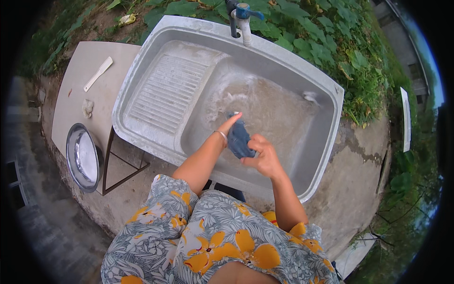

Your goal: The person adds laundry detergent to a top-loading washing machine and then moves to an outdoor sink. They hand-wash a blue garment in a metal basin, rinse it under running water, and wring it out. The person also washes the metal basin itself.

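Note:
A wet blue-grey cloth item [238,140], maybe a sock, is between my hands above murky, foamy water [273,103] in the basin of a grey laundry sink [301,156]. My left hand [230,127], with a bracelet at the wrist, holds the cloth at its upper end; the thumb points away from me and the fingers are hidden by the fabric. At the lower right edge, my right hand [261,156] grips the fabric between thumb and curled fingers.
Ribbed washboard [168,92] fills the sink's left side. A blue-handled tap [244,21] stands at the back rim. On the side table [106,46] are a white flat-handled tool [98,74], a crumpled whitish lump [87,108] and a metal bowl [83,158]. Leafy plants [312,39] grow behind.

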`<act>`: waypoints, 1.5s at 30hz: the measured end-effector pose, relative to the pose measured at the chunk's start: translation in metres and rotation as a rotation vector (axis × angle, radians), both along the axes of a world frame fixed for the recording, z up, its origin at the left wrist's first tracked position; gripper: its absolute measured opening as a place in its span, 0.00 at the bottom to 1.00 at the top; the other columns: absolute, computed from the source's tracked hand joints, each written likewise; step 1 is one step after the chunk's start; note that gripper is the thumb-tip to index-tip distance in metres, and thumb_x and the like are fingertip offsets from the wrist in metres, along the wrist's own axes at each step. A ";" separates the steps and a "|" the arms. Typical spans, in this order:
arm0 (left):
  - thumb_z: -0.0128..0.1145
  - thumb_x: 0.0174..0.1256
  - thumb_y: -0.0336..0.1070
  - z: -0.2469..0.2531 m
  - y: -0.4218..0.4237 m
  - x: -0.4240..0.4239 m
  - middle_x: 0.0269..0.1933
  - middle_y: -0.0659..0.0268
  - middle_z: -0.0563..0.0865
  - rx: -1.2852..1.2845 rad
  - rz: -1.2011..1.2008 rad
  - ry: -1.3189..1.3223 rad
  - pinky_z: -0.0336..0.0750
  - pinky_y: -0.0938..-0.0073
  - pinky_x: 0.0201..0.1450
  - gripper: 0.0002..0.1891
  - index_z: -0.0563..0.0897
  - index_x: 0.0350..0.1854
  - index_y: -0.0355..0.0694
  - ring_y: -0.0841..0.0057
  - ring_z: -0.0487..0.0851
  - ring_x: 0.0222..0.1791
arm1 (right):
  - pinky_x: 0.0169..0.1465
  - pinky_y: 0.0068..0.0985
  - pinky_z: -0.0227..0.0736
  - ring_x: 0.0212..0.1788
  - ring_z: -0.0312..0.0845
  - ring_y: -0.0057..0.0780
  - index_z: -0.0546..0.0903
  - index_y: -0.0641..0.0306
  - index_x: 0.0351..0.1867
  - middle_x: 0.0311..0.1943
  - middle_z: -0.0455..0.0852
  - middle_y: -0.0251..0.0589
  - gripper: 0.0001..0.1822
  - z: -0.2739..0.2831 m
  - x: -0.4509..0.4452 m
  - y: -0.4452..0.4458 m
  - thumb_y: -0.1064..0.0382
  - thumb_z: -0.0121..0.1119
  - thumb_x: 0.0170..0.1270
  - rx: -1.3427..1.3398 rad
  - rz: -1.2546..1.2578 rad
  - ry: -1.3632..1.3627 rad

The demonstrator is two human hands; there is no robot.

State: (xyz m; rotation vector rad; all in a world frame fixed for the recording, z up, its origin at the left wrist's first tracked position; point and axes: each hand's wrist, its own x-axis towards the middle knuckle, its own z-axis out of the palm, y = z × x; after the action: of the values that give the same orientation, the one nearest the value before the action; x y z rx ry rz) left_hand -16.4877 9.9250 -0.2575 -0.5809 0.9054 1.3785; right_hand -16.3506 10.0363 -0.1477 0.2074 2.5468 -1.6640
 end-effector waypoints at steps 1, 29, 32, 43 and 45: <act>0.59 0.58 0.57 -0.004 0.003 0.003 0.52 0.53 0.80 0.053 0.031 -0.016 0.77 0.59 0.49 0.30 0.76 0.53 0.37 0.63 0.81 0.51 | 0.45 0.29 0.68 0.42 0.72 0.30 0.78 0.68 0.34 0.35 0.75 0.38 0.15 0.001 0.001 0.001 0.68 0.69 0.42 -0.071 -0.050 0.068; 0.68 0.35 0.34 0.082 0.041 0.044 0.45 0.61 0.80 0.250 -0.422 1.172 0.72 0.71 0.54 0.40 0.66 0.58 0.37 0.71 0.78 0.48 | 0.31 0.21 0.65 0.27 0.68 0.21 0.73 0.60 0.24 0.24 0.73 0.32 0.09 0.001 -0.064 0.069 0.70 0.62 0.40 -0.624 -0.544 -0.171; 0.69 0.31 0.34 0.068 0.047 0.044 0.45 0.59 0.80 0.101 -0.496 1.233 0.73 0.71 0.52 0.41 0.67 0.57 0.37 0.69 0.79 0.47 | 0.29 0.23 0.65 0.26 0.67 0.22 0.73 0.64 0.22 0.22 0.74 0.32 0.10 -0.037 -0.065 0.072 0.69 0.62 0.38 -0.186 -0.492 -0.145; 0.56 0.40 0.27 0.036 0.049 0.046 0.49 0.60 0.76 0.551 -0.388 0.336 0.71 0.72 0.56 0.40 0.63 0.64 0.37 0.71 0.75 0.52 | 0.42 0.24 0.69 0.35 0.74 0.25 0.72 0.62 0.22 0.30 0.79 0.36 0.12 -0.022 -0.002 0.064 0.78 0.65 0.43 -0.655 -0.682 0.094; 0.51 0.52 0.26 0.036 0.055 0.054 0.57 0.61 0.73 0.590 0.086 0.029 0.69 0.70 0.59 0.35 0.61 0.67 0.40 0.70 0.73 0.57 | 0.45 0.24 0.68 0.35 0.74 0.26 0.72 0.62 0.21 0.29 0.80 0.36 0.13 -0.010 0.005 0.067 0.78 0.66 0.42 -0.464 -0.886 0.202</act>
State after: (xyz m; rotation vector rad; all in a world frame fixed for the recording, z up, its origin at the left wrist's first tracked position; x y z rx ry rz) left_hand -16.4340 9.9797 -0.2213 -0.1478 0.4582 1.6420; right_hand -16.3455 10.1028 -0.1574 1.3254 2.2074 -2.6015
